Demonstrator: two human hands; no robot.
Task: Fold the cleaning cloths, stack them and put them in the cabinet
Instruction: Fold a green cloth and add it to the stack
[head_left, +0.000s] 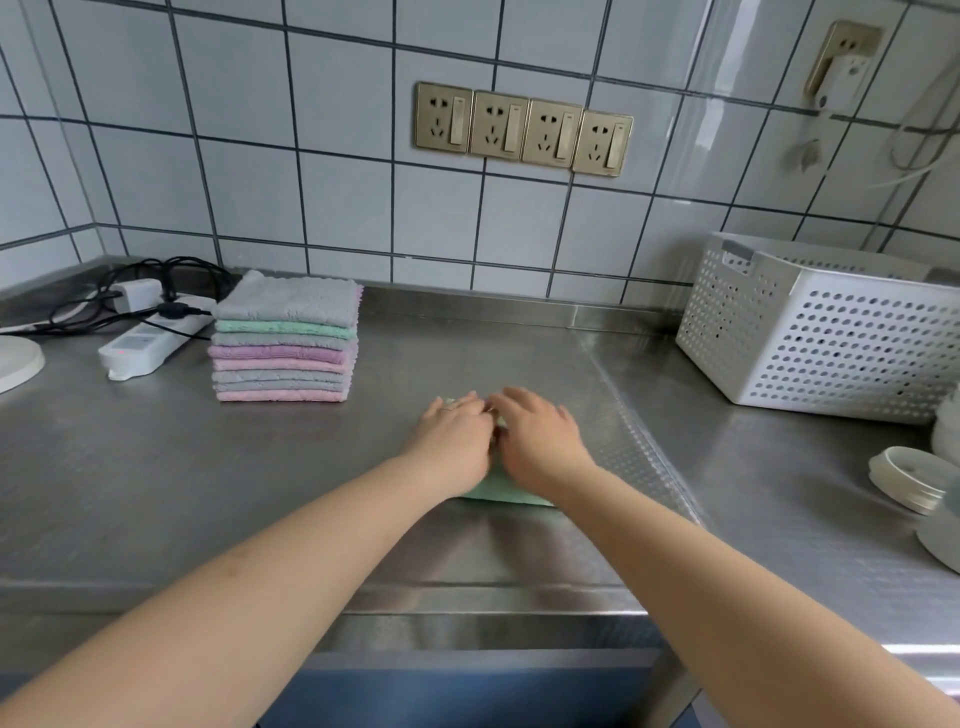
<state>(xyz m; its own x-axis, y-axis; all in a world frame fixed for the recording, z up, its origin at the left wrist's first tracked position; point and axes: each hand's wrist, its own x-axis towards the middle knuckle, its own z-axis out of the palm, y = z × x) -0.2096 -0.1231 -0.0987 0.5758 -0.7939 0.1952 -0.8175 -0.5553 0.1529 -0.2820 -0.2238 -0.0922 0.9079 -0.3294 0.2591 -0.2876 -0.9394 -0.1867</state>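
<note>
A folded green cloth (501, 491) lies on the steel counter (208, 493) in the middle, mostly hidden under my hands. My left hand (453, 441) presses flat on its left part, fingers stretched forward. My right hand (537, 436) lies beside it on the cloth's right part, fingers also straight and a little blurred. Further back on the left stands a neat stack of several folded cloths (284, 338) in grey, green, purple and pink. No cabinet is in view.
A white perforated basket (821, 332) stands at the back right. White lids or dishes (909, 478) sit at the right edge. A white power strip (150, 343) with black cables lies left of the stack. Wall sockets (522, 127) are on the tiles.
</note>
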